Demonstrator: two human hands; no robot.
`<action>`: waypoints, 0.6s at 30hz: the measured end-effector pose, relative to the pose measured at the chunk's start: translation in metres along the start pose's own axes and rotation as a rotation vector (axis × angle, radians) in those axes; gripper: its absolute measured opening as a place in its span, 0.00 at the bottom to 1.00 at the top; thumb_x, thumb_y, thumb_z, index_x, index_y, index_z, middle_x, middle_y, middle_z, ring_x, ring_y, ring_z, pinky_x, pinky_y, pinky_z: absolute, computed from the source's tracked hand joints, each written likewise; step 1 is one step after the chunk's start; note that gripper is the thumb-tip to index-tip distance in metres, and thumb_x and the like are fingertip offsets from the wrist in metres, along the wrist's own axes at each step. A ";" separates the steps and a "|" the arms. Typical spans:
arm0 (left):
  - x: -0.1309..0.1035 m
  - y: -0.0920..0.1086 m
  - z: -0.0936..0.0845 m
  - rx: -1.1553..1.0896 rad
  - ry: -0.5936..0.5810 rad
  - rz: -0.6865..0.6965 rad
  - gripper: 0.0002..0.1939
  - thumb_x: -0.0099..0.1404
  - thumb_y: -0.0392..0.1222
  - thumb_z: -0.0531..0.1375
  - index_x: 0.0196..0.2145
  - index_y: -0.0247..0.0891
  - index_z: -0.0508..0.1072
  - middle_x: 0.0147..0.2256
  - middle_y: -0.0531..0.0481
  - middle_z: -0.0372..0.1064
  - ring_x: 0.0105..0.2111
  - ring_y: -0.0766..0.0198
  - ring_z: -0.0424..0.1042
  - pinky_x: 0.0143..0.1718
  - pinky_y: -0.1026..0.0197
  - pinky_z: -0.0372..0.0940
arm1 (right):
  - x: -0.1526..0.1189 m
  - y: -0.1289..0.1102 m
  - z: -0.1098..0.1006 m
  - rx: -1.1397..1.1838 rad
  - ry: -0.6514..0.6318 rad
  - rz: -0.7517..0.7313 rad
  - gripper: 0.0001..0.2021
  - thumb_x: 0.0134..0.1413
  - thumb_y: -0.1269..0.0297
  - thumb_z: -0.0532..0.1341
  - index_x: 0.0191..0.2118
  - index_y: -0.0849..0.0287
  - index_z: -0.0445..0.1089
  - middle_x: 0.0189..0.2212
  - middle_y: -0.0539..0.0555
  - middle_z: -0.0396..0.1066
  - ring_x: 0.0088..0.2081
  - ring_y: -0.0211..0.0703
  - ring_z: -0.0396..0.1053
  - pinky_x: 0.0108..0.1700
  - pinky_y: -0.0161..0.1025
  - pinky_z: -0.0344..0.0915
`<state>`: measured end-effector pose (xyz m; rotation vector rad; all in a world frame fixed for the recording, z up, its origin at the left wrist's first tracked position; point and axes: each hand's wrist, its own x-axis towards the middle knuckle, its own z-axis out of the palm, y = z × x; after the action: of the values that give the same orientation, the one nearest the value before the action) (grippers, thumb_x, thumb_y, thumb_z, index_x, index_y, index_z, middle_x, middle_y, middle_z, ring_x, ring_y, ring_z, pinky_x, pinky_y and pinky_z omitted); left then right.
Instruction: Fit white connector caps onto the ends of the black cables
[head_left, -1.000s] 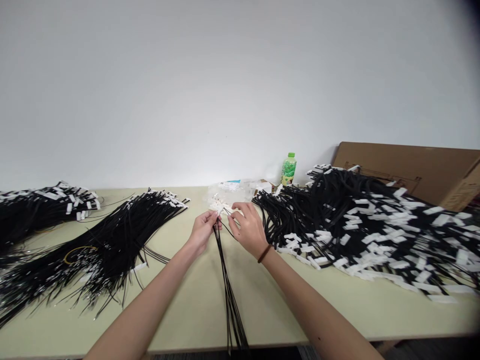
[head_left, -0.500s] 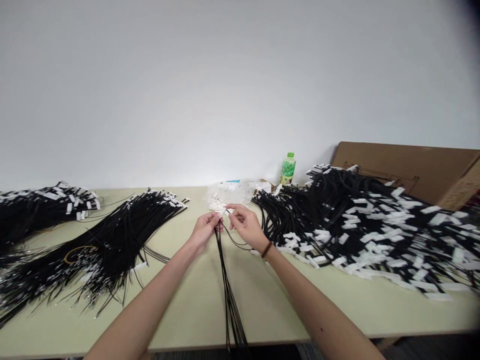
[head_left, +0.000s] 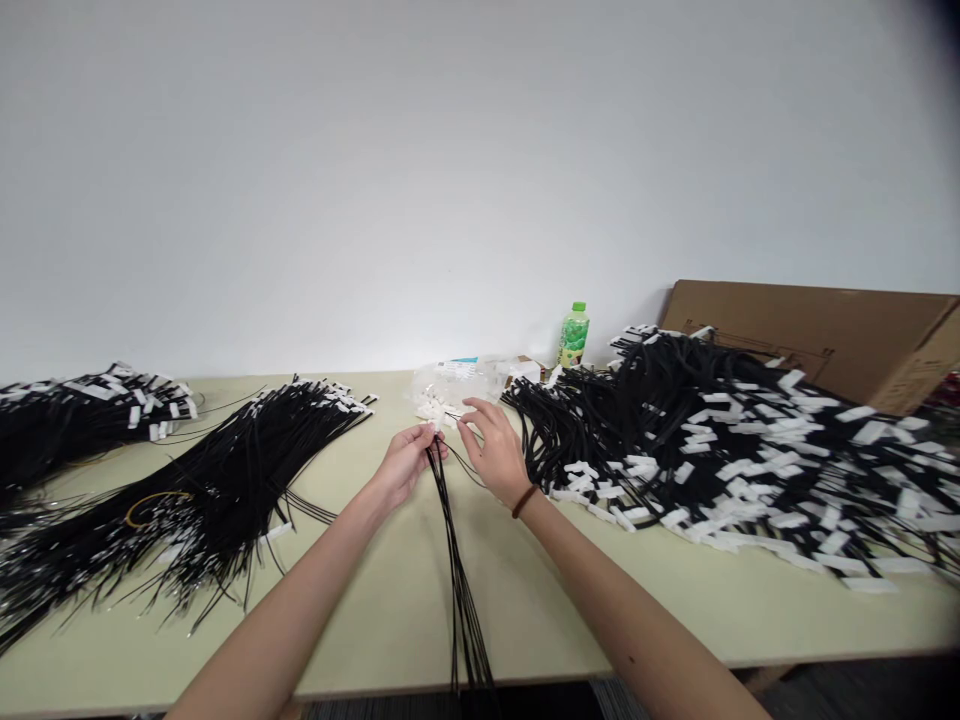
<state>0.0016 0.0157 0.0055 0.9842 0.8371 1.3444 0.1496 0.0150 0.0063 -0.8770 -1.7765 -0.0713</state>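
My left hand (head_left: 407, 462) is closed on the top end of a bundle of thin black cables (head_left: 455, 570), which hangs down past the table's front edge. A small white piece shows at its fingertips. Close by on the right, my right hand (head_left: 491, 450) has its fingers apart, with a thin black cable passing near the fingertips; nothing is plainly gripped. Small white connectors (head_left: 433, 408) lie just beyond both hands, at the mouth of a clear plastic bag (head_left: 457, 380).
Black cable bundles (head_left: 255, 450) spread over the left of the table (head_left: 360, 640). A large heap of black cables with white ends (head_left: 750, 470) covers the right. A green-capped bottle (head_left: 574, 336) and a cardboard box (head_left: 810, 335) stand at the back.
My right hand has drawn slightly away from the left, and its fingers have opened from a pinch. My left hand keeps its hold on the cables.
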 end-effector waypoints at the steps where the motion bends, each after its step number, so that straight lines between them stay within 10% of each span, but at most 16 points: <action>1: 0.000 0.001 0.000 -0.032 0.015 -0.017 0.07 0.53 0.38 0.63 0.25 0.31 0.71 0.26 0.48 0.68 0.24 0.68 0.67 0.31 0.64 0.64 | 0.000 0.000 0.000 -0.039 0.034 -0.023 0.06 0.57 0.69 0.53 0.37 0.59 0.67 0.46 0.58 0.65 0.47 0.48 0.61 0.47 0.46 0.62; 18: 0.000 0.000 0.002 -0.175 -0.007 -0.128 0.03 0.57 0.32 0.59 0.28 0.30 0.72 0.26 0.47 0.70 0.24 0.67 0.68 0.29 0.64 0.65 | -0.005 0.006 0.008 -0.190 -0.117 -0.474 0.07 0.56 0.71 0.57 0.38 0.56 0.71 0.44 0.53 0.68 0.49 0.46 0.59 0.52 0.47 0.58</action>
<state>0.0033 0.0159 0.0065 0.7859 0.7509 1.2799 0.1473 0.0199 -0.0031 -0.5825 -2.0827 -0.5119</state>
